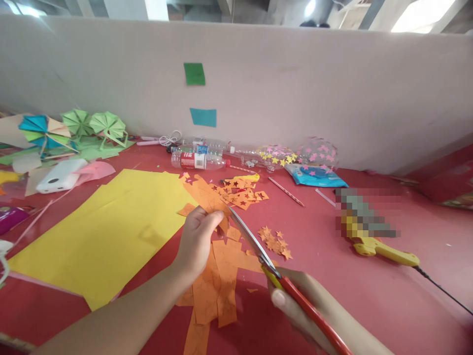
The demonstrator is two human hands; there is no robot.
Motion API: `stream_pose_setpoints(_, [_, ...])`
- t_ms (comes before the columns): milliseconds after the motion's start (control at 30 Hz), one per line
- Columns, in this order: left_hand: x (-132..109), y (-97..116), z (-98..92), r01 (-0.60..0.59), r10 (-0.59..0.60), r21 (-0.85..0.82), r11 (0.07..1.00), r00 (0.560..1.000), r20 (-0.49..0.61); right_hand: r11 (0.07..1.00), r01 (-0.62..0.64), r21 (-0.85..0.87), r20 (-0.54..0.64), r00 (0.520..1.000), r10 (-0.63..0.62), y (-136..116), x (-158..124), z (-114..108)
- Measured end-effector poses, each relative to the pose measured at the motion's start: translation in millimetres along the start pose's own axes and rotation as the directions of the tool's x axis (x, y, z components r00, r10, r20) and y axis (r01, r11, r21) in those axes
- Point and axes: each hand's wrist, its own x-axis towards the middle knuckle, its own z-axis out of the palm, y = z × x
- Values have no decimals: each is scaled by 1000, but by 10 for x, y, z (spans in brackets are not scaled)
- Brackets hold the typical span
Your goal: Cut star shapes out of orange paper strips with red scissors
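Observation:
My left hand (197, 241) pinches a small piece of orange paper (222, 224) above the red table (369, 296). My right hand (306, 303) is closed round the red handles of a pair of scissors (254, 246), whose blades point up and left and meet the paper at my left fingertips. Under both hands lies a heap of orange paper strips and offcuts (221, 286). Small cut-out orange stars (275, 242) lie just right of the blades. More orange paper with star-shaped holes (240, 192) lies behind.
A large yellow sheet (111, 231) covers the table's left. Folded paper fans (92, 125), a white device (59, 177), plastic bottles (199, 160), star-filled clear balloons (295, 155), a pencil (286, 191) and a yellow glue gun (384, 250) lie around. A beige partition wall (295, 88) stands behind.

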Motion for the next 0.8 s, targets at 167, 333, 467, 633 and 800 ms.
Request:
stream_pose_setpoints(167, [-6,1,-4,-2,2,-1,1000,1000,-14,1000,-12,16,-30,999,13,-15,0,10])
stream_pose_setpoints(333, [-10,14,-2,9,-9,-7,1000,1000,-23,1000,-4,-12,9,1000,4,-8,6,-5])
stream_pose_setpoints(467, [-8,23,3,8,-8,5,1000,1000,-12,1000,-30,3,-4,1000,30,-9,13,-2])
stream_pose_setpoints(633, [-13,41,11,13,-13,14,1000,1000,-2,997,-60,41,-9,998,60,-26,9,4])
stream_pose_setpoints(800, [-11,36,8,7,-7,4,1000,1000,1,998,-58,35,-12,998,58,-40,7,-4])
